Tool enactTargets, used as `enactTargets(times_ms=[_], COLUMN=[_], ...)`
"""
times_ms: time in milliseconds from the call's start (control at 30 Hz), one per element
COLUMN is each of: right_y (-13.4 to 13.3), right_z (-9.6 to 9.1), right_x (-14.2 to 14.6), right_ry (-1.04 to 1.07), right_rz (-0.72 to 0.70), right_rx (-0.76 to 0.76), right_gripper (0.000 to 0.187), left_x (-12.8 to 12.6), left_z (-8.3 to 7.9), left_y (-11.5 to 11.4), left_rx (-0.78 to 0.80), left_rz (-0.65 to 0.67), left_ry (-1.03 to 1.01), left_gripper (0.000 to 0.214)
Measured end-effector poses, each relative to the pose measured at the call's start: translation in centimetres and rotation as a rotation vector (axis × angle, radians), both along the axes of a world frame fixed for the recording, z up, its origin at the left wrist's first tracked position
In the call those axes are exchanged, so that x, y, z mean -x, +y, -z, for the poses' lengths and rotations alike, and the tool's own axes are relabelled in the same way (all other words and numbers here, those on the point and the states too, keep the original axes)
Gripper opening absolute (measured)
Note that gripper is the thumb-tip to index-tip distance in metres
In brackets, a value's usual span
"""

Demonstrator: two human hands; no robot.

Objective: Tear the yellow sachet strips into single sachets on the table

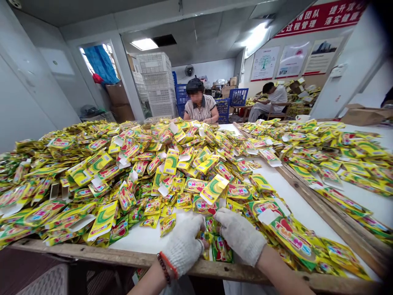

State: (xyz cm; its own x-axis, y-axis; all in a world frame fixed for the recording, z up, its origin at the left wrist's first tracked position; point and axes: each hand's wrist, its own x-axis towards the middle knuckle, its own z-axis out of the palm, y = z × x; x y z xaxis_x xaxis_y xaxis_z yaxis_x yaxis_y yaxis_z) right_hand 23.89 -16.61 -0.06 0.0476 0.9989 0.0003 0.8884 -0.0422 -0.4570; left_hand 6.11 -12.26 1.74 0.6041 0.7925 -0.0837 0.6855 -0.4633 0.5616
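Note:
My left hand (185, 241), in a white knitted glove with an orange cuff edge, is at the table's front edge, its fingers curled around small yellow packets (206, 237). Opposite it, my right hand (241, 235), in a matching glove, has its fingertips pressed on a small green packet (211, 225). A larger green and red packet (222, 250) lies between the hands, near the edge. Just beyond my fingertips sits a flat printed box (205, 205), partly covered by a yellow box (215, 189) with an open white flap. My palms hide part of what I hold.
A large heap of yellow boxes and packets (101, 164) covers the table's left and middle. A wooden strip (307, 196) divides it from more boxes (353, 164) on the right. A co-worker (201, 106) sits across the table; another person (270, 100) sits farther back. White crates (156, 82) stand stacked behind.

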Motion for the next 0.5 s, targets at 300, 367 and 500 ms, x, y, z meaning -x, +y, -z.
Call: enactTargets(times_ms=[300, 367, 500], right_y=[0.7, 0.2, -0.8], right_z=[-1.1, -1.6, -2.0], right_x=[-0.8, -0.5, 1.1], right_ry=[0.045, 0.190, 0.606], right_rz=[0.009, 0.048, 0.164], right_rx=[-0.009, -0.095, -0.130], right_gripper=[0.014, 0.005, 0.015], left_x=[4.0, 3.8, 2.9], left_z=[1.3, 1.3, 1.1], left_y=[1.7, 1.6, 0.5], left_rx=[0.322, 0.384, 0.692], left_rz=[-0.323, -0.383, -0.459], left_ry=[-0.565, -0.684, -0.899], left_gripper=[0.014, 0.025, 0.042])
